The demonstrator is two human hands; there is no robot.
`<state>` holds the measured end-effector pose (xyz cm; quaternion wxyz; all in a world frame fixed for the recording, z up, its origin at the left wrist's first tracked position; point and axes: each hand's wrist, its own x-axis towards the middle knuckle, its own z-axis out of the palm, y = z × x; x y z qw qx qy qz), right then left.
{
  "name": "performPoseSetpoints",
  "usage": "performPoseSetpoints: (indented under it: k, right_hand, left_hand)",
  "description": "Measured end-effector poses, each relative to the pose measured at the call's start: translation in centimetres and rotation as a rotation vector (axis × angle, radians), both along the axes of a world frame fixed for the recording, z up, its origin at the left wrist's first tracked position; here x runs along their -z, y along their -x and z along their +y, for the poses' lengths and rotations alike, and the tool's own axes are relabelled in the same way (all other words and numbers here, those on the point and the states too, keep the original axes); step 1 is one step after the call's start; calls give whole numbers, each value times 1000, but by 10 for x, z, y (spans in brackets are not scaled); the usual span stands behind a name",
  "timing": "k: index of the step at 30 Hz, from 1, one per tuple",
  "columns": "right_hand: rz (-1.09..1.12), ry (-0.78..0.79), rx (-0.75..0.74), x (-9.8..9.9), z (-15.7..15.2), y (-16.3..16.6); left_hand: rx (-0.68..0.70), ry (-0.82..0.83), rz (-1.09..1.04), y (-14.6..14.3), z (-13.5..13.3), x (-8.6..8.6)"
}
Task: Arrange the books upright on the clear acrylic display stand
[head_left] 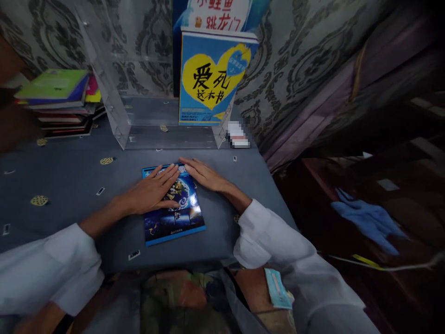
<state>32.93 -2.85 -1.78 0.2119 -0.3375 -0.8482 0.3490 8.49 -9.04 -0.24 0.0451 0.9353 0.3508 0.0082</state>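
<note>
A dark blue book (pixel 174 218) with a space picture on its cover lies closed on the grey-blue tablecloth. My left hand (pixel 153 190) rests flat across its upper left part, fingers stretched toward the top edge. At the upper right corner my right hand (pixel 201 175) lies with fingers extended, its fingertips touching the cover. Between them the hands hide part of the title and picture. Behind the book stands a clear acrylic rack (pixel 170 138). Upright at its right end is a blue book with a yellow heart (pixel 208 88), and a taller book (pixel 222 14) shows behind that one.
A stack of books (pixel 55 90) sits at the table's back left. Beside the rack's right foot lies a small blurred-out item (pixel 238 134). The table edge drops off on the right, where a blue cloth (pixel 368 218) lies lower down. Patterned wallpaper (pixel 146 46) rises behind.
</note>
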Motion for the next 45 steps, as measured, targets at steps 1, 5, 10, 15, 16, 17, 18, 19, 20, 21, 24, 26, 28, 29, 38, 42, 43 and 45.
performPoseSetpoints:
  k: [1, 5, 10, 15, 16, 17, 18, 19, 20, 21, 24, 26, 28, 29, 38, 42, 43, 45]
  right_hand:
    - [2, -6, -5, 0, 0, 0]
    - [-14, -26, 1, 2, 0, 2]
    - [-21, -47, -5, 2, 0, 1]
    - [-19, -60, -12, 2, 1, 1]
    - [-23, -61, -11, 2, 1, 1]
    - [-27, -59, -9, 2, 1, 1]
    - [-31, -57, -8, 2, 1, 1]
    - [-34, -54, -9, 2, 1, 1]
    - [-37, -51, -10, 2, 1, 1]
    - [-40, -52, -11, 2, 1, 1]
    - [-51, -68, -27, 5, 2, 0]
    - [-58, -85, -39, 7, 3, -1]
    - [-60, -98, -42, 9, 3, -2]
    - [-58, -102, -41, 10, 3, -2]
    - [-100, -189, -9, 11, -6, 2]
    - [-88, -212, -23, 7, -22, -5]
    - [-76, -210, -33, 6, -28, -8]
    - [-47, -195, -55, 4, -42, -18]
  left_hand:
    - [33, 8, 6, -5, 0, -1]
    - [144, 43, 20, -19, -3, -5]
    - [225, 33, -26, -24, -12, -7]
    - [296, 67, -84, -24, -23, -9]
    - [308, 80, -100, -24, -25, -9]
    - [318, 97, -114, -25, -27, -10]
    - [325, 116, -125, -25, -29, -11]
    - [329, 138, -132, -26, -31, -12]
    - [334, 162, -137, -26, -33, -14]
    - [339, 183, -140, -27, -36, -15]
    - [358, 221, -156, -29, -42, -17]
    - [367, 230, -176, -30, -46, -18]
    - [377, 242, -190, -30, -50, -19]
    - [380, 250, -194, -31, -51, -19]
    - [390, 211, -242, -31, -55, -15]
    - [379, 191, -245, -31, -57, -12]
    - [375, 191, -249, -31, -57, -11]
    - [367, 197, -245, -31, -57, -11]
